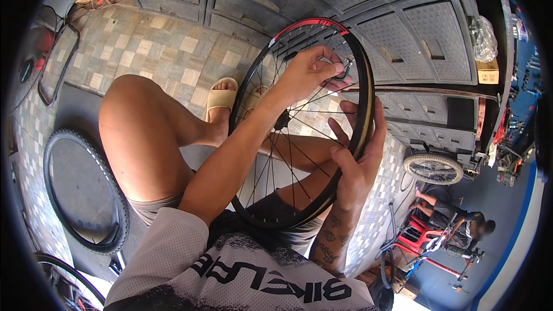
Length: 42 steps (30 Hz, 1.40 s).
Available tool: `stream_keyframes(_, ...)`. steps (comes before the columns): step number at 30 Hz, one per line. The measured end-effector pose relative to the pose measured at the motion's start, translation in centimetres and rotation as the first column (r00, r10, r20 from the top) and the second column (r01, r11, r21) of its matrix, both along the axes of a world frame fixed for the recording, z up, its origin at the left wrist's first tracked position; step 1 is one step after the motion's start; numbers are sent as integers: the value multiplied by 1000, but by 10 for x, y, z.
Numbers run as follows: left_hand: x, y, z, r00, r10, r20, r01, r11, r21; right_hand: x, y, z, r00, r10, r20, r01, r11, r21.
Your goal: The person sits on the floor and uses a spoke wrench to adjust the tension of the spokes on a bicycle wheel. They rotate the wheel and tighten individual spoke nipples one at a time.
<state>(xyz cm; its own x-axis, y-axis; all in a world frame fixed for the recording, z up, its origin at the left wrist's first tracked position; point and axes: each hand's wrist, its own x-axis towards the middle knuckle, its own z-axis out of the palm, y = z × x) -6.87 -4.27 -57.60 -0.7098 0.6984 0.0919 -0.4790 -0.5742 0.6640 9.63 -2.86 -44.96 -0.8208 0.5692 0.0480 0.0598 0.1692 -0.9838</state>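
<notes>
A black bicycle wheel (360, 75) with a red section on its rim stands tilted over my lap, bare of a tyre. Its thin black spokes run to a dark hub (281, 120). At the far right part of the rim, my left hand (314, 72) pinches a small spoke wrench (347, 67) with a metal end and dark green edge, among the spokes. Lower down, my right hand (360, 164) wraps round the rim from outside, thumb on the near side and some fingers reaching past it. The spoke end under the wrench is too small to make out.
A loose tyre (86, 190) lies on a mat at the left. Grey drawer cabinets (391, 29) stand ahead. On the right are another wheel (433, 168), a red chair (416, 236) and a seated person (461, 224) beside a bike frame. A red-and-black machine (37, 52) sits far left.
</notes>
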Motion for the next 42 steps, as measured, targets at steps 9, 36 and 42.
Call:
stream_keyframes(9,5,8,0,1000,23,2,-23,998,58,0,0,1,1000,-3,11,3,1000,-1)
stream_keyframes(36,-13,4,15,956,131,-261,-144,989,-29,-11,-8,4,999,-24,32,22,999,49)
stream_keyframes(42,1,5,17,412,365,-835,-771,628,-106,-10,-5,1,999,-34,16,34,999,23)
